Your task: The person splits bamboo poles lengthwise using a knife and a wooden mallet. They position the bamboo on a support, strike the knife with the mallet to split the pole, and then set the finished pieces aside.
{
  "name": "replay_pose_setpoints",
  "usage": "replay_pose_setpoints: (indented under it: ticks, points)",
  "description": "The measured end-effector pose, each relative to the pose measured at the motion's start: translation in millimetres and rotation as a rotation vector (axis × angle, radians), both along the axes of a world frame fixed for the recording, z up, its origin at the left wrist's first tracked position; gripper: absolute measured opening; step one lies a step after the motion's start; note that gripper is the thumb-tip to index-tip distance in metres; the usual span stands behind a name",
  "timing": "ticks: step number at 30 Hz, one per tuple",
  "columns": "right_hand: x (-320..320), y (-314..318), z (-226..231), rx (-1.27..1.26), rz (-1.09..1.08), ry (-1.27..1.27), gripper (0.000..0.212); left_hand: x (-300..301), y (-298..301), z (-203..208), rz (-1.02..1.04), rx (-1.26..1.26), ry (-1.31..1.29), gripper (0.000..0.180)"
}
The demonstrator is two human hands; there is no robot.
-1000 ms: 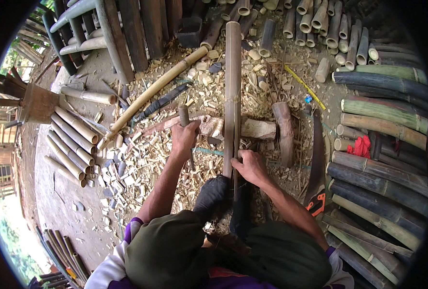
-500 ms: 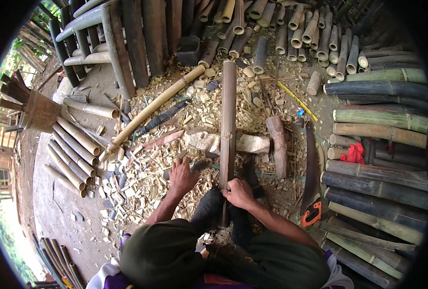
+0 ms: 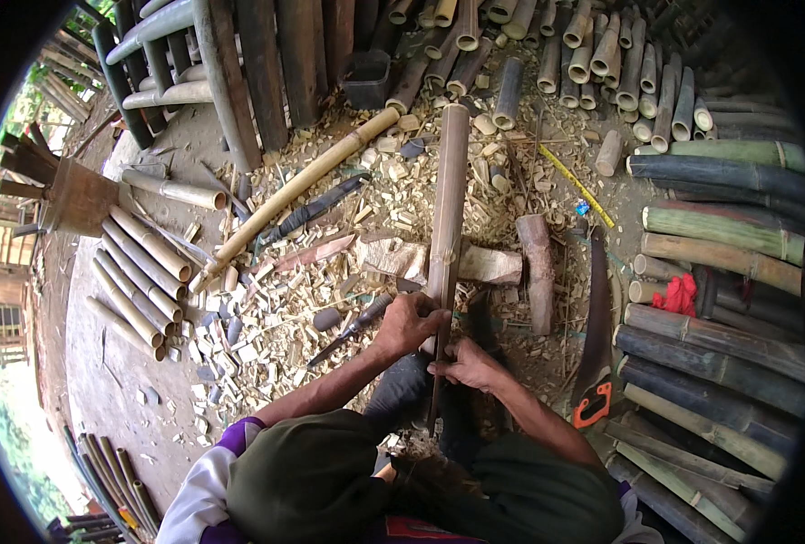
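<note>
A long brown bamboo pole [image 3: 448, 190] lies across a roughly hewn wooden block [image 3: 493, 267], its lower end between my legs. My left hand [image 3: 408, 325] is closed on the left side of the pole, below the block. Slightly lower, my right hand [image 3: 471, 364] pinches the pole from the right, thumb against it. A knife [image 3: 355, 328] with a dark handle rests on the wood chips beside my left hand. Right of the block lies a wooden mallet [image 3: 536, 272].
A handsaw [image 3: 595, 335] with an orange handle lies at right, near stacked bamboo [image 3: 720, 340] and a red cloth [image 3: 676, 296]. A yellow measuring tape [image 3: 577, 186] stretches beyond the mallet. Cut bamboo tubes [image 3: 140, 281] lie at left. Chips [image 3: 248, 363] cover much of the ground.
My left hand has moved right, from beside the knife onto the pole. My right hand stays at the pole's lower part. The whole view has shifted slightly.
</note>
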State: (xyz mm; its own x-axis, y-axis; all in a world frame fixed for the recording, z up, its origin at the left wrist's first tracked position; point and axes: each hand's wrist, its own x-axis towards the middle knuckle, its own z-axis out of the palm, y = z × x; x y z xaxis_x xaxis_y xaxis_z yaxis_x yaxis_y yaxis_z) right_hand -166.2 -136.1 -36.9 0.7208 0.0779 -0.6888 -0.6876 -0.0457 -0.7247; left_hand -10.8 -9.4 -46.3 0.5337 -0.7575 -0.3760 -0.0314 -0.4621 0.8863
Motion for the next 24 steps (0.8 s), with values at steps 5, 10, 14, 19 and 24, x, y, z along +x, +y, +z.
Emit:
replay_pose_setpoints:
  ticks: [5, 10, 14, 19, 24]
  points:
    - [-4, 6, 14, 0.046, -0.027, -0.002, 0.025, -3, 3, 14, -0.045, 0.137, -0.033, 0.040]
    - [-10, 4, 11, 0.226, -0.087, -0.037, 0.026, -11, -1, 2, 0.162, 0.053, 0.449, 0.038]
    - [-20, 8, -4, 0.340, -0.185, -0.047, 0.024, -36, -19, -2, 0.531, -0.084, 0.941, 0.030]
    - [-19, 18, -10, 0.335, -0.208, -0.148, 0.026, -52, -22, -4, 0.626, -0.202, 0.821, 0.018]
    - [-19, 26, 16, 0.390, -0.311, -0.143, 0.028, -50, -24, 17, 0.643, -0.172, 0.808, 0.018]
